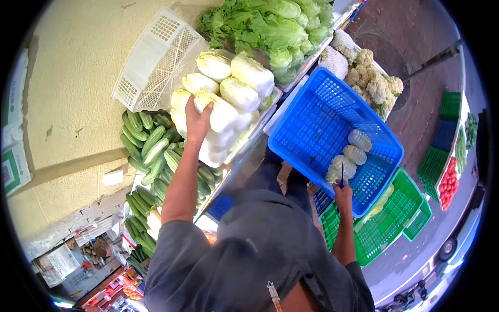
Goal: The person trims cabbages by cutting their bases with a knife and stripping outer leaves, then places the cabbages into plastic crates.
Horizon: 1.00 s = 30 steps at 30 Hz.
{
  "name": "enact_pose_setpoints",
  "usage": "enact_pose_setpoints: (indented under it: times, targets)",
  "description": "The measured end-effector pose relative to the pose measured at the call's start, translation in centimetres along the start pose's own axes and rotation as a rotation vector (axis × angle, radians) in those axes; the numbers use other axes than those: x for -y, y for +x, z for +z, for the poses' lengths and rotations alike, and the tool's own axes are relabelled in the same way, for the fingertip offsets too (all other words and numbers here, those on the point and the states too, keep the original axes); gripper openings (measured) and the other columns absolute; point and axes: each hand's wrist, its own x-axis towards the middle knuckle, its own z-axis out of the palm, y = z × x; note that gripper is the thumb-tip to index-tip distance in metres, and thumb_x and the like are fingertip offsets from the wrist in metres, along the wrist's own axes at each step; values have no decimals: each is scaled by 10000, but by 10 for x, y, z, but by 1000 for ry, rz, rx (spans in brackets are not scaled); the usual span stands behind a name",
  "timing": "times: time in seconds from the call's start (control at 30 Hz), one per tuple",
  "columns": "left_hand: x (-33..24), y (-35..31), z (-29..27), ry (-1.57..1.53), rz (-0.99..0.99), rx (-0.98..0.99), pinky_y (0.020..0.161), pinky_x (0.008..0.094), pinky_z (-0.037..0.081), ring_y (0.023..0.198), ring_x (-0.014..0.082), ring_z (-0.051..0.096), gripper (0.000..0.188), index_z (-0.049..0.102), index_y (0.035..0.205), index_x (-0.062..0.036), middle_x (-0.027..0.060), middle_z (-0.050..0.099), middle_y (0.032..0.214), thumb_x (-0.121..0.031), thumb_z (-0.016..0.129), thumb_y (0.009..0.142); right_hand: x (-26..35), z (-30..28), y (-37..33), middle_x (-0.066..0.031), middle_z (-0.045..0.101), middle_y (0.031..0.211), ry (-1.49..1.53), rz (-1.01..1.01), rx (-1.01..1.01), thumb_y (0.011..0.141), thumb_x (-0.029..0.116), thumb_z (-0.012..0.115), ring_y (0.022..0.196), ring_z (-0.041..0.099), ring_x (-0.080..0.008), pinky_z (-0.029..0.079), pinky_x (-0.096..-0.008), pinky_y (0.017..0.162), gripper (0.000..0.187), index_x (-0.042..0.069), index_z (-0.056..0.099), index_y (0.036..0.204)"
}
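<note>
At the near side of a stack of pale napa cabbages, my left hand has its thumb and fingers around one end of a napa cabbage. The cabbage still rests among the others. Over the near rim of a blue plastic basket, my right hand is closed on a small knife, its thin blade pointing away from me. A few wrapped napa cabbages lie in the basket, just beyond the blade.
Cucumbers lie left of the cabbages, below a white crate. Leafy lettuce is piled behind. Cauliflowers stand beyond the blue basket, and a green basket sits at its right. A pole slants in at upper right.
</note>
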Motion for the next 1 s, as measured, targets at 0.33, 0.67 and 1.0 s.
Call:
enact_pose_setpoints:
  times: [0.33, 0.67, 1.0]
  targets:
    - [-59, -43, 14, 174, 44, -209, 999, 388, 416, 1231, 295, 489, 727, 296, 1468, -3, 242, 459, 1386, -213, 676, 884, 0, -27, -25, -266, 667, 889, -106, -59, -64, 820, 255, 629, 792, 675, -349, 514, -408, 689, 395, -22, 646, 1101]
    - [-113, -123, 99, -317, 168, 211, 803, 269, 443, 874, 116, 534, 301, 558, 1201, 7, 46, 617, 988, -62, 597, 910, -47, -43, -64, -101, 622, 744, 337, 143, 27, 902, 243, 612, 601, 595, -180, 533, -377, 626, 237, 9, 651, 912]
    - [-139, -175, 189, -277, 189, 584, 748, 230, 479, 829, 102, 585, 256, 581, 1128, 17, 63, 632, 937, -82, 644, 900, -191, -53, -112, -148, 584, 739, 2040, 415, -187, 938, 535, 522, 592, 577, -273, 496, -553, 766, 489, 55, 548, 848]
